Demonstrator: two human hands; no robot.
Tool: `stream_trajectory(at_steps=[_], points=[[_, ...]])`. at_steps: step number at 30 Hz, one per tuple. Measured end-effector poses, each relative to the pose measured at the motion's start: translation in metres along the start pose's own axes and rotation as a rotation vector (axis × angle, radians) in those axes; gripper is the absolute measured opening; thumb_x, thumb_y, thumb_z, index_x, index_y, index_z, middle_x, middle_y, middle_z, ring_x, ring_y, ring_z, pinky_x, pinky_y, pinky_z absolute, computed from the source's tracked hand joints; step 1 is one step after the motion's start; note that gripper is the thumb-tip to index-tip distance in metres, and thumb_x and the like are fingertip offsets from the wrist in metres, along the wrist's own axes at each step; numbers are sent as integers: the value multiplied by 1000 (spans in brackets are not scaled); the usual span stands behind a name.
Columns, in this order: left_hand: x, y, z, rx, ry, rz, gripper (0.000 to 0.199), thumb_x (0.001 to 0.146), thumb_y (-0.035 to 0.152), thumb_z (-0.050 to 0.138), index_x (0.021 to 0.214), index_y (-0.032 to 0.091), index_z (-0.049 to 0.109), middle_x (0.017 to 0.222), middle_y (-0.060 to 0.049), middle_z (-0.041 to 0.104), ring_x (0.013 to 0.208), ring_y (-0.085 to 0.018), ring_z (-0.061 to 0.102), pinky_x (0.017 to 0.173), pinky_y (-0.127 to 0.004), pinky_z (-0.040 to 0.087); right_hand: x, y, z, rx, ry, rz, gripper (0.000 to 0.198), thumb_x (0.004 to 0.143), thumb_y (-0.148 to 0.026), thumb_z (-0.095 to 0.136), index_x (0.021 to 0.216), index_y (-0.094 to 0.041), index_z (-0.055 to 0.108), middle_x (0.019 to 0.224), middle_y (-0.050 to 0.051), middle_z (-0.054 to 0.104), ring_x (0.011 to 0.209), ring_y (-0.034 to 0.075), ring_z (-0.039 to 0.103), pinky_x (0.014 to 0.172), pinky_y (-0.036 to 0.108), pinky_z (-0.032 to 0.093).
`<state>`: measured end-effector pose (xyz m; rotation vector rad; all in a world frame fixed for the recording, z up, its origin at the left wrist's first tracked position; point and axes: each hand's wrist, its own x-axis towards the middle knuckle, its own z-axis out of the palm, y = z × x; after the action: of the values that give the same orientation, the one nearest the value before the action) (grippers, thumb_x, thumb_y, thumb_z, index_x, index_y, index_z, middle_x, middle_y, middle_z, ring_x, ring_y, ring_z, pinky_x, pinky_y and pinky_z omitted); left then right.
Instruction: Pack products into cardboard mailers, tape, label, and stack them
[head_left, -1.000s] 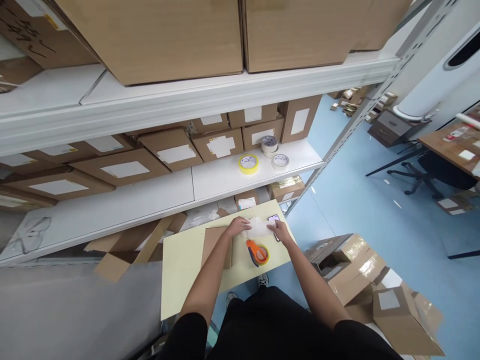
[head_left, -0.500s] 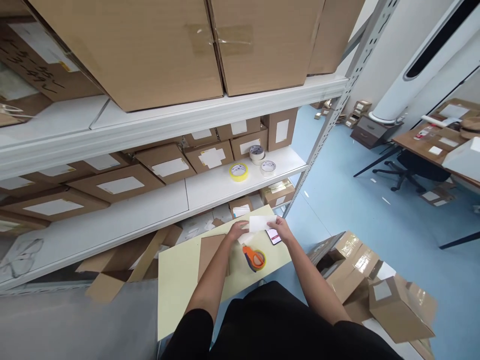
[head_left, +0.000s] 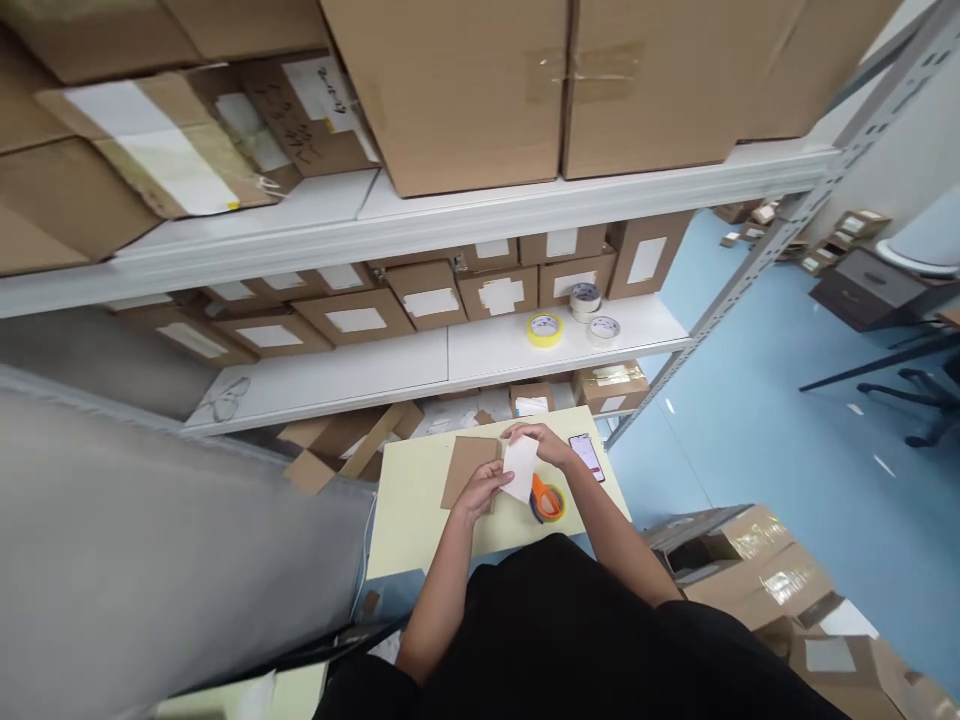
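A small white paper label (head_left: 520, 468) is held between my two hands above the pale yellow table (head_left: 409, 530). My left hand (head_left: 484, 487) pinches its lower left edge, thumb on top. At its upper edge, my right hand (head_left: 541, 441) grips it with bent fingers. Beneath my hands lies a flat brown cardboard piece (head_left: 466, 468). Close by on the right is a tape dispenser with an orange handle (head_left: 543, 494), with a yellow roll of tape (head_left: 556, 502) at it. A phone (head_left: 586, 456) with a lit screen rests near the table's right edge.
A metal shelf (head_left: 390, 363) ahead holds labelled cartons (head_left: 355, 318), a yellow tape roll (head_left: 544, 329) and white tape rolls (head_left: 602, 330). An opened carton (head_left: 352, 443) sits left of the table. More cardboard boxes (head_left: 757, 565) are piled on the right.
My view has swung left. The label has turned from lying crosswise to upright, and my hands have come closer together, with my right hand now at its upper edge.
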<state>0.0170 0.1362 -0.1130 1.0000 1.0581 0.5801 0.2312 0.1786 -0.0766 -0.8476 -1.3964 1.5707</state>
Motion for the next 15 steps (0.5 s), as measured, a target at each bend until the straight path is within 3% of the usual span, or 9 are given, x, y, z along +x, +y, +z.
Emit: stream_trajectory(at_steps=[3, 7, 11, 15], points=[[-19, 12, -4, -226, 255, 110, 63, 61, 53, 93, 105, 12, 77, 107, -17, 79, 99, -29, 74, 91, -39, 56, 11, -4, 21, 37, 142, 55, 42, 76, -40, 77, 114, -24, 75, 116, 7, 74, 99, 22, 68, 85, 35, 54], [-39, 32, -4, -508, 575, 282, 51, 60, 41, 95, 98, 13, 77, 102, -13, 80, 89, -21, 75, 86, -32, 56, -2, -7, 47, 51, 220, 143, 33, 85, -49, 72, 103, -23, 77, 97, 6, 77, 88, 20, 69, 78, 32, 52], [-55, 52, 2, -540, 663, 340, 46, 60, 38, 95, 93, 12, 76, 96, -11, 81, 83, -20, 75, 79, -30, 56, -25, -18, 71, 59, 219, 106, 31, 84, -50, 74, 98, -22, 77, 87, 4, 76, 78, 18, 68, 71, 30, 50], [-63, 64, 11, -523, 661, 359, 46, 60, 37, 95, 94, 12, 76, 94, -11, 81, 82, -20, 74, 77, -31, 57, -35, -28, 83, 83, 293, 69, 28, 82, -49, 76, 88, -22, 75, 82, 4, 77, 72, 17, 67, 69, 31, 50]])
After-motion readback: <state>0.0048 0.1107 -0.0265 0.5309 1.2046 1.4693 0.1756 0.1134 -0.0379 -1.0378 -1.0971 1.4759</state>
